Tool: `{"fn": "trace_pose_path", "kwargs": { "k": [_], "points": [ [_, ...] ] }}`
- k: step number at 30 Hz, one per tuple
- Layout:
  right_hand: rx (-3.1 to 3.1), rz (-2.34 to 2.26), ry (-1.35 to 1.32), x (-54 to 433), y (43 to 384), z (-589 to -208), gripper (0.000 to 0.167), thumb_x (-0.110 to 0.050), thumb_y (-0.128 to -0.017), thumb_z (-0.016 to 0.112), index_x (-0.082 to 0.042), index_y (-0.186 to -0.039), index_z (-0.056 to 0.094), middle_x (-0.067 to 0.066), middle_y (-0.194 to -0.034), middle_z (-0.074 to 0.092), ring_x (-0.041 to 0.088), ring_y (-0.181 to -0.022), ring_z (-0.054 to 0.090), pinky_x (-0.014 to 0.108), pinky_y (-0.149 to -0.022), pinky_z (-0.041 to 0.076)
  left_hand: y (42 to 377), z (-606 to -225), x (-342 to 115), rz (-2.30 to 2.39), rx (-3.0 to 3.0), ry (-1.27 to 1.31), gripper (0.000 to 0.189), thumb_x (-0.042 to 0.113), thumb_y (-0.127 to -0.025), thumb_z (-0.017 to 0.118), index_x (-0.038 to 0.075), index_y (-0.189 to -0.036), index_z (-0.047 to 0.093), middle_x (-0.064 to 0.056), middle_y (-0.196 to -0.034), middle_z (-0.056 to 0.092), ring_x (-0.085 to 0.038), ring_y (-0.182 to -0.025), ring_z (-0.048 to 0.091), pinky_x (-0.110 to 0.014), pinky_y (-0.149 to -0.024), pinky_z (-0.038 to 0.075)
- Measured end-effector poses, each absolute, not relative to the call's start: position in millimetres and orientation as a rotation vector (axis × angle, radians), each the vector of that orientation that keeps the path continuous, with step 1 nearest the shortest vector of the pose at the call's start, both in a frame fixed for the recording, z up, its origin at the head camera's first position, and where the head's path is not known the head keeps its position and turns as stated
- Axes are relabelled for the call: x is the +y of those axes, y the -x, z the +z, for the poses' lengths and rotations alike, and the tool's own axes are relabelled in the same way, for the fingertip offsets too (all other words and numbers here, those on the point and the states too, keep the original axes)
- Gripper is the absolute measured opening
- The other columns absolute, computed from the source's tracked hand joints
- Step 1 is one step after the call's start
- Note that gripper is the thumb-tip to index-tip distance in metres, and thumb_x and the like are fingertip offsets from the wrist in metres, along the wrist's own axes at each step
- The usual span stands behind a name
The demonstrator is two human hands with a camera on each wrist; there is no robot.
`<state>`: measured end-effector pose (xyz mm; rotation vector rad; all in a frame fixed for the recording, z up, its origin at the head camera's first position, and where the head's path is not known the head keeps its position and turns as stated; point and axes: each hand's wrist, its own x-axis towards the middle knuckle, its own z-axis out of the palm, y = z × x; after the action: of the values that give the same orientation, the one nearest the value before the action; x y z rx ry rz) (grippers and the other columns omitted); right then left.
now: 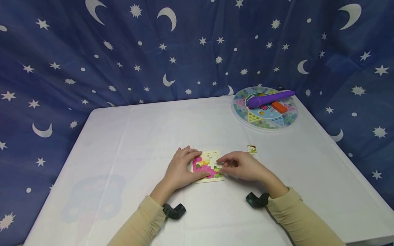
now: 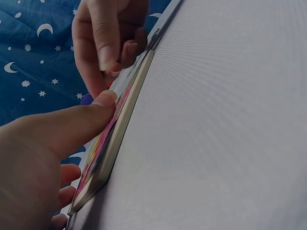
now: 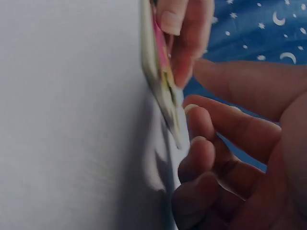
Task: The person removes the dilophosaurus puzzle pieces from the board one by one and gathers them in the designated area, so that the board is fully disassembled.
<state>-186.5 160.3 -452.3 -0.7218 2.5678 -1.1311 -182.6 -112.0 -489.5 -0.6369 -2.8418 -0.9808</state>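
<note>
A small framed jigsaw puzzle (image 1: 204, 167) with a pink dinosaur lies on the white table. My left hand (image 1: 183, 167) holds its left side, with the thumb over the front of the picture and the fingers by the far edge. At the puzzle's right side is my right hand (image 1: 243, 166), index finger and thumb apart over that edge; I see no piece between them. Pale board shows in the upper right of the picture. Beyond the right hand lies a loose puzzle piece (image 1: 251, 149), with something pale partly hidden just below it. The puzzle's thin edge (image 2: 125, 115) shows in the left wrist view.
At the table's back right lies a round patterned game board (image 1: 241, 112), bearing a purple microphone-shaped thing (image 1: 271, 98) and an orange block (image 1: 279, 107). A blue curtain (image 1: 191, 51) with moons and stars hangs behind the white tabletop (image 1: 138, 136).
</note>
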Motion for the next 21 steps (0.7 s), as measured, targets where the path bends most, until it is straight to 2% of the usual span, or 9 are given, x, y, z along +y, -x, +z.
{"fn": "trace_pose_path", "kwargs": {
  "k": [7, 14, 21],
  "points": [
    [2.56, -1.042, 0.803, 153, 186, -456, 0.034, -0.028, -0.085, 0.086, -0.016, -0.117, 0.077, -0.009, -0.087, 0.063, 0.009, -0.063, 0.049, 0.022, -0.055, 0.04, 183, -490, -113, -0.951, -2.828, 0.67, 0.075, 0.058, -0.076, 0.085, 0.017, -0.136, 0.067, -0.002, -0.136, 0.059, -0.027, -0.145, 0.039, -0.042, -0.127, 0.012],
    [2.572, -1.046, 0.802, 151, 187, -458, 0.028, -0.03, -0.086, 0.086, -0.018, -0.109, 0.076, -0.013, -0.084, 0.061, 0.008, -0.062, 0.049, 0.023, -0.054, 0.041, 184, -490, -112, -0.934, -2.848, 0.657, 0.076, 0.059, -0.076, 0.085, 0.017, -0.137, 0.066, -0.002, -0.137, 0.059, -0.027, -0.145, 0.039, -0.042, -0.127, 0.012],
    [2.559, -1.063, 0.704, 145, 189, -459, 0.028, -0.03, -0.084, 0.086, -0.017, -0.104, 0.072, -0.009, -0.082, 0.061, 0.009, -0.062, 0.048, 0.022, -0.055, 0.04, 184, -490, -112, -0.937, -2.852, 0.646, 0.075, 0.059, -0.076, 0.085, 0.018, -0.136, 0.067, -0.002, -0.137, 0.058, -0.026, -0.145, 0.039, -0.041, -0.127, 0.011]
  ]
}}
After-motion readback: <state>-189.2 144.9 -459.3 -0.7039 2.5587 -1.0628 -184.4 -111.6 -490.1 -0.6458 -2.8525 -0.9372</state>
